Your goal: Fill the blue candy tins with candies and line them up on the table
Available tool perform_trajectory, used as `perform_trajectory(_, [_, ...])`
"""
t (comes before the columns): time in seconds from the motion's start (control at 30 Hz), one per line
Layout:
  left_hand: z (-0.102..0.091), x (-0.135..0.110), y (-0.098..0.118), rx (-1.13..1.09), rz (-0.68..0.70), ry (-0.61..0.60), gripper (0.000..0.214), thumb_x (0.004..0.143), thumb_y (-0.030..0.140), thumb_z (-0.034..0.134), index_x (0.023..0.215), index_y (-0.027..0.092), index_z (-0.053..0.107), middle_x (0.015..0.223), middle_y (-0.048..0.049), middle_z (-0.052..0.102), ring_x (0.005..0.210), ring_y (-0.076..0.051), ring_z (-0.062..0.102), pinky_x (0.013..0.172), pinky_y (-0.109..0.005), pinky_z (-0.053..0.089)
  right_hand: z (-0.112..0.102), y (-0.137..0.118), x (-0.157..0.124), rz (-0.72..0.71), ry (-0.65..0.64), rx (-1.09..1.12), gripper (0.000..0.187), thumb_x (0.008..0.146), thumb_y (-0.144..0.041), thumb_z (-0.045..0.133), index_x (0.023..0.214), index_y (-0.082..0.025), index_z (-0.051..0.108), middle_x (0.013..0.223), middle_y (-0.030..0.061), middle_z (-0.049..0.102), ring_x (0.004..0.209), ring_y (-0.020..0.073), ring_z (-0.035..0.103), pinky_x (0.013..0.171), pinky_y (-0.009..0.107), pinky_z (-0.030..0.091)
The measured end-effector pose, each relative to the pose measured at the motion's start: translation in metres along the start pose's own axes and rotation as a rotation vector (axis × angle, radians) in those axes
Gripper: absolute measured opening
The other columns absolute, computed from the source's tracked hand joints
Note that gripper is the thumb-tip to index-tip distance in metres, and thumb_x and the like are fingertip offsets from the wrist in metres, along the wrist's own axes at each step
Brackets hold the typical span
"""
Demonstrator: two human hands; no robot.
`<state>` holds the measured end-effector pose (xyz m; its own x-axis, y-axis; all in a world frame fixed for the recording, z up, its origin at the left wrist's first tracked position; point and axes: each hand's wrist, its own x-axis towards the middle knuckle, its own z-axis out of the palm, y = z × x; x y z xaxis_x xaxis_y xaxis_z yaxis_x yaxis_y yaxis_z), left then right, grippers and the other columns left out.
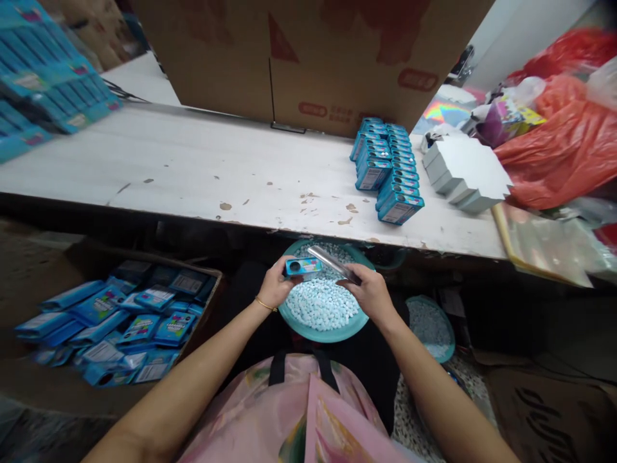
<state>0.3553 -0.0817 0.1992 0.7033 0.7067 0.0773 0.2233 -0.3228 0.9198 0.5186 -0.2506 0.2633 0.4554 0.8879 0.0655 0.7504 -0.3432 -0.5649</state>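
Observation:
My left hand is closed around a small blue box, its printed narrow side with a dark round spot facing up. In my right hand is a shiny metal scoop, held by its dark end. The scoop's far end reaches up beside the box's right end; whether they touch I cannot tell. Below both hands a round teal basin holds many small pale pellets. The box and the scoop hide part of the pellets.
An open carton of blue boxes stands at left. On the white table are rows of blue boxes, white blocks and a large cardboard box. A second teal basin sits low at right.

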Motion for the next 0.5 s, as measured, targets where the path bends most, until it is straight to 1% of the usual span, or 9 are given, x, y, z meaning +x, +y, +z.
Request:
perform_trajectory(0.07, [0.011, 0.003, 0.011, -0.097, -0.009, -0.022, 0.039, 0.062, 0.024, 0.066, 0.099, 0.017, 0.054, 0.086, -0.0015, 0.061, 0.08, -0.018, 0.058, 0.074, -0.03, 0.047, -0.003, -0.019, 0.019, -0.12, 0.015, -0.063, 0.04, 0.075, -0.034, 0.058, 0.114, -0.025, 0.051, 0.109, 0.0037, 0.057, 0.096, 0.0174, 0.052, 0.077, 0.027, 0.042])
perform_trajectory(0.13, [0.018, 0.009, 0.024, -0.176, 0.012, -0.027, 0.041, 0.063, 0.025, 0.066, 0.102, 0.017, 0.054, 0.093, -0.0041, 0.062, 0.087, -0.02, 0.058, 0.079, -0.032, 0.047, -0.01, -0.036, 0.037, -0.237, -0.054, -0.165, 0.048, 0.076, -0.03, 0.058, 0.122, -0.028, 0.045, 0.118, 0.0038, 0.052, 0.106, 0.0182, 0.047, 0.081, 0.028, 0.041])
perform_trajectory(0.2, [0.017, 0.016, 0.039, -0.233, 0.071, -0.003, 0.05, 0.065, 0.026, 0.066, 0.111, 0.019, 0.05, 0.107, -0.0069, 0.058, 0.099, -0.023, 0.056, 0.086, -0.036, 0.045, -0.022, -0.046, 0.056, -0.334, -0.135, -0.243, 0.049, 0.077, -0.029, 0.055, 0.125, -0.028, 0.042, 0.117, 0.0041, 0.053, 0.106, 0.0177, 0.046, 0.08, 0.028, 0.042])
perform_trajectory(0.27, [0.009, 0.023, 0.053, -0.251, 0.132, 0.073, 0.066, 0.063, 0.027, 0.069, 0.123, 0.021, 0.041, 0.121, -0.0088, 0.05, 0.112, -0.025, 0.048, 0.094, -0.039, 0.04, -0.039, -0.045, 0.08, -0.38, -0.142, -0.289, 0.046, 0.079, -0.029, 0.054, 0.123, -0.025, 0.043, 0.112, 0.0043, 0.055, 0.103, 0.0168, 0.047, 0.08, 0.027, 0.041])
perform_trajectory(0.33, [-0.008, 0.025, 0.061, -0.243, 0.153, 0.15, 0.078, 0.062, 0.029, 0.07, 0.13, 0.024, 0.032, 0.132, -0.0095, 0.041, 0.12, -0.026, 0.04, 0.1, -0.041, 0.035, -0.059, -0.035, 0.111, -0.354, -0.079, -0.347, 0.043, 0.079, -0.028, 0.053, 0.121, -0.023, 0.044, 0.11, 0.0049, 0.056, 0.101, 0.017, 0.048, 0.082, 0.027, 0.04])
perform_trajectory(0.4, [-0.029, 0.022, 0.061, -0.251, 0.126, 0.187, 0.074, 0.067, 0.031, 0.067, 0.131, 0.025, 0.03, 0.135, -0.0097, 0.037, 0.119, -0.025, 0.042, 0.1, -0.042, 0.036, -0.078, -0.017, 0.146, -0.271, -0.014, -0.437, 0.04, 0.078, -0.026, 0.054, 0.117, -0.023, 0.046, 0.11, 0.0055, 0.056, 0.101, 0.0183, 0.049, 0.081, 0.028, 0.039])
perform_trajectory(0.47, [-0.052, 0.015, 0.048, -0.256, 0.07, 0.223, 0.061, 0.072, 0.033, 0.061, 0.127, 0.024, 0.036, 0.13, -0.0102, 0.043, 0.11, -0.023, 0.051, 0.095, -0.042, 0.041, -0.092, 0.003, 0.179, -0.147, 0.014, -0.536, 0.037, 0.077, -0.024, 0.054, 0.113, -0.022, 0.05, 0.109, 0.006, 0.058, 0.098, 0.0202, 0.051, 0.077, 0.028, 0.04])
perform_trajectory(0.5, [-0.064, 0.011, 0.037, -0.245, 0.039, 0.257, 0.056, 0.073, 0.034, 0.06, 0.124, 0.023, 0.039, 0.126, -0.0103, 0.047, 0.105, -0.022, 0.055, 0.093, -0.041, 0.043, -0.097, 0.013, 0.192, -0.081, 0.026, -0.577, 0.035, 0.076, -0.024, 0.054, 0.111, -0.022, 0.052, 0.107, 0.0062, 0.059, 0.096, 0.0209, 0.052, 0.074, 0.028, 0.04])
